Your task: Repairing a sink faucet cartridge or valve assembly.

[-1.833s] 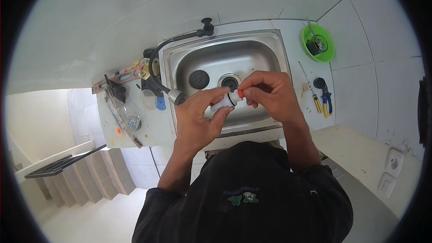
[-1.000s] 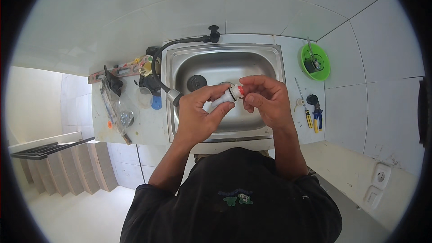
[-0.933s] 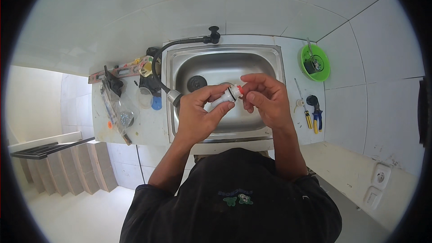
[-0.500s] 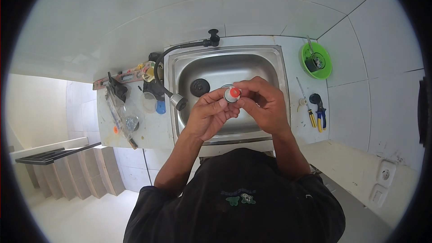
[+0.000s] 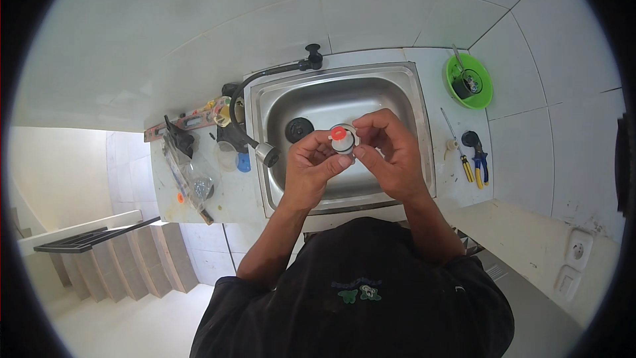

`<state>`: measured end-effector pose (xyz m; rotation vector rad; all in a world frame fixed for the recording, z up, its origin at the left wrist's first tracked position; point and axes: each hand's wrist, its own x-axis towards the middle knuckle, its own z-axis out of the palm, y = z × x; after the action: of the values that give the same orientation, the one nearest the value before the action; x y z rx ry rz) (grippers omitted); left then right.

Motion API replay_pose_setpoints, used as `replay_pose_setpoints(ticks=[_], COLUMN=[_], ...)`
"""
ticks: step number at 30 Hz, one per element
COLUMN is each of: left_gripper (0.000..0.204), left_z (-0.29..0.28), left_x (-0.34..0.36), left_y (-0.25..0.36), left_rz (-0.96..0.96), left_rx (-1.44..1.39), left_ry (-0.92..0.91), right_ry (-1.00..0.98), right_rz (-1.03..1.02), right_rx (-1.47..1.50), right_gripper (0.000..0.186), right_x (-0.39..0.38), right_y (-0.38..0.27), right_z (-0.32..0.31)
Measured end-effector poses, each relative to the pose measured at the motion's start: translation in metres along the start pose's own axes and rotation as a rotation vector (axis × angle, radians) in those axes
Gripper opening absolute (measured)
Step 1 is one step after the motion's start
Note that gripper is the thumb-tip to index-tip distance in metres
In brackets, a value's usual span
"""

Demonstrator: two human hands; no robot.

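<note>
A small white plastic fitting (image 5: pixel 344 144) with a red top and a dark ring is held end-up over the steel sink (image 5: pixel 411 99). My left hand (image 5: pixel 313 169) grips it from the left, thumb at its lower edge. My right hand (image 5: pixel 387 152) pinches it from the right, index finger and thumb against it. The drain below is mostly hidden by the fitting and fingers. A black round stopper (image 5: pixel 299 130) lies in the basin, left of the fitting. A black flexible tap (image 5: pixel 249 138) with a metal spout end arches over the sink's left side.
Right counter: a green bowl (image 5: pixel 483 93) with a strainer, a screwdriver (image 5: pixel 466 166), blue-and-yellow pliers (image 5: pixel 481 164). Left counter: a level (image 5: pixel 157 132), a plastic bag (image 5: pixel 199 176), assorted items. A staircase (image 5: pixel 139 262) descends at lower left; a socket (image 5: pixel 578 247) is on the right wall.
The fitting has turned from lying sideways, red end to the right, to pointing its red top at the camera. My right fingers have closed back onto it after loosening about a second ago.
</note>
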<state>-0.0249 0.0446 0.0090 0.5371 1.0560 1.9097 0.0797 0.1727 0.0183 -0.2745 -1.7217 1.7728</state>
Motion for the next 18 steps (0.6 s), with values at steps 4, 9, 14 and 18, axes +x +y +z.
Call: replay_pose_setpoints(ticks=[4, 9, 14, 18], left_gripper=[0.027, 0.029, 0.037, 0.04], left_z=[0.003, -0.002, 0.019, 0.004], left_x=[0.002, 0.003, 0.007, 0.004], left_y=[-0.004, -0.004, 0.012, 0.008], left_rz=[0.072, 0.012, 0.296, 0.427], left_rx=[-0.11, -0.087, 0.262, 0.424], left_ry=[0.172, 0.214, 0.302, 0.23], right_ry=[-0.049, 0.031, 0.063, 0.105], right_rz=[0.064, 0.197, 0.246, 0.142], right_rx=[0.087, 0.121, 0.14, 0.058], right_gripper=[0.034, 0.028, 0.024, 0.023], right_x=[-0.005, -0.009, -0.01, -0.012], right_y=[0.003, 0.006, 0.008, 0.011], right_z=[0.009, 0.018, 0.016, 0.017])
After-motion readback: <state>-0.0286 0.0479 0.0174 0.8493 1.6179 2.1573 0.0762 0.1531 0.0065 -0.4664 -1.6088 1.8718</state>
